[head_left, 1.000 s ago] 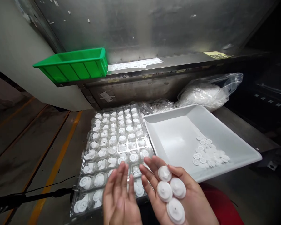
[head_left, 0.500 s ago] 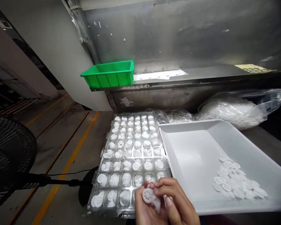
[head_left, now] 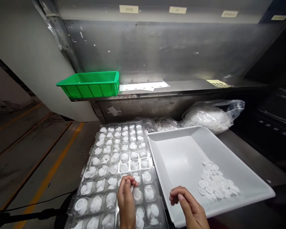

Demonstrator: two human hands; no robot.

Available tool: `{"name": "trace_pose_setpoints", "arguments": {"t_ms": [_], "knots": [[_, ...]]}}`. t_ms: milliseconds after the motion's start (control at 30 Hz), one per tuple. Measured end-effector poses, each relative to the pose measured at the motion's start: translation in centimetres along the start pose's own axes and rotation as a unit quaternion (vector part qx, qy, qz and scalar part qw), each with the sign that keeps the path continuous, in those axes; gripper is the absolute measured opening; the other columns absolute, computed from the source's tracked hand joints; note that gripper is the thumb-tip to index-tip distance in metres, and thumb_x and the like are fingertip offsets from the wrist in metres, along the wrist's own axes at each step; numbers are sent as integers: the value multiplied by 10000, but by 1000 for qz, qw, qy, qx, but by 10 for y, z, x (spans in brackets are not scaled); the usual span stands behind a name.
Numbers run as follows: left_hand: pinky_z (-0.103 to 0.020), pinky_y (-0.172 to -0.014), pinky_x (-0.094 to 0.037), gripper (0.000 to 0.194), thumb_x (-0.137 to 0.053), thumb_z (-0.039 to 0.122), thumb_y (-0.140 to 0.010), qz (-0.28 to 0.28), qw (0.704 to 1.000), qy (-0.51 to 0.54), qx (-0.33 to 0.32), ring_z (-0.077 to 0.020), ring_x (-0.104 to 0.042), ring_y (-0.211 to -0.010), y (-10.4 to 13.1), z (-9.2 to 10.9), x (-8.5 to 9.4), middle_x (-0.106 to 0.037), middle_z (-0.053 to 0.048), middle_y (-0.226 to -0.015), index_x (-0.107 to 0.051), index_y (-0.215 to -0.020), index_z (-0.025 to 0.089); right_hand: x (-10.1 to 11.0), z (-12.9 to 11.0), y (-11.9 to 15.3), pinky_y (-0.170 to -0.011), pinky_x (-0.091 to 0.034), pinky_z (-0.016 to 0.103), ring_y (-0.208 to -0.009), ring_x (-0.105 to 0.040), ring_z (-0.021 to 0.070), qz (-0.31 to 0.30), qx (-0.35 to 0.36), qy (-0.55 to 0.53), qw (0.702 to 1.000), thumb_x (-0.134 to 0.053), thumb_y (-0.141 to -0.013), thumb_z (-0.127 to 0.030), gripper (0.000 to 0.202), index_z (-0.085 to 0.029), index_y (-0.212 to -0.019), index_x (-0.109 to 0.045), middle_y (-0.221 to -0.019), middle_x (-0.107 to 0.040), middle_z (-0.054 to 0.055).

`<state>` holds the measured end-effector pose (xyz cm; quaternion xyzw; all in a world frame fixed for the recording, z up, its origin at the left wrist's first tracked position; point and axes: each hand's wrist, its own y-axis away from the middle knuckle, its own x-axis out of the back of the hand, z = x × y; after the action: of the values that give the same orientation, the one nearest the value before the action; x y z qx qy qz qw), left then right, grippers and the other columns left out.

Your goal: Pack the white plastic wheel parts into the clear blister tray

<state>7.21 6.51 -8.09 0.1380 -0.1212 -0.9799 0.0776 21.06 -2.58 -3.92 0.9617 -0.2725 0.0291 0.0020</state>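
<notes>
Both hands have come apart since a moment ago, when they were together over one white disc. Now the left hand [head_left: 126, 198] pinches its fingertips over a pocket of the clear tray [head_left: 119, 171] full of white discs [head_left: 105, 159]. Whether it holds a disc, I cannot tell. The right hand [head_left: 189, 206] is loosely curled at the near rim of the white tub [head_left: 181, 152], with loose discs [head_left: 215, 183] inside. A green bin [head_left: 90, 84] sits on the shelf behind.
</notes>
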Motion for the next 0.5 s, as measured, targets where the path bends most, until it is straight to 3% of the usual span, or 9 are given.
{"name": "trace_pose_setpoints", "arguments": {"t_ms": [133,300,400,500], "knots": [[-358,-699,-487,266,-530,427,-872,-6,1000,-7,-8,-145,-568,-677,-3,-5,0,-564,35,-702,-579,-800,176,4,3,-1,-651,-445,258,-668,-559,186,-19,3,19,1000,-494,-917,-415,240,-262,-791,-629,-696,-588,-2],[-369,-720,-492,241,-542,407,-870,19,1000,-23,-9,-148,-578,-695,-4,-6,8,-583,28,-733,-589,-831,174,0,4,-3,-615,-457,250,-664,-572,173,-105,52,83,990,-391,-967,-339,254,-241,-835,-585,-712,-573,0],[-379,-749,-492,184,-581,354,-853,39,999,-30,-11,-156,-591,-737,-4,3,26,-606,20,-771,-597,-836,172,-8,10,-5,-614,-450,269,-691,-575,177,-182,114,157,964,-355,-959,-247,215,-223,-876,-551,-761,-575,16],[-384,-755,-496,143,-611,310,-832,89,995,-21,-30,-164,-604,-768,-7,21,57,-625,11,-801,-606,-851,168,-31,18,-8,-668,-453,303,-771,-572,196,-269,200,245,910,-410,-871,-109,187,-199,-929,-564,-850,-599,45]]}}
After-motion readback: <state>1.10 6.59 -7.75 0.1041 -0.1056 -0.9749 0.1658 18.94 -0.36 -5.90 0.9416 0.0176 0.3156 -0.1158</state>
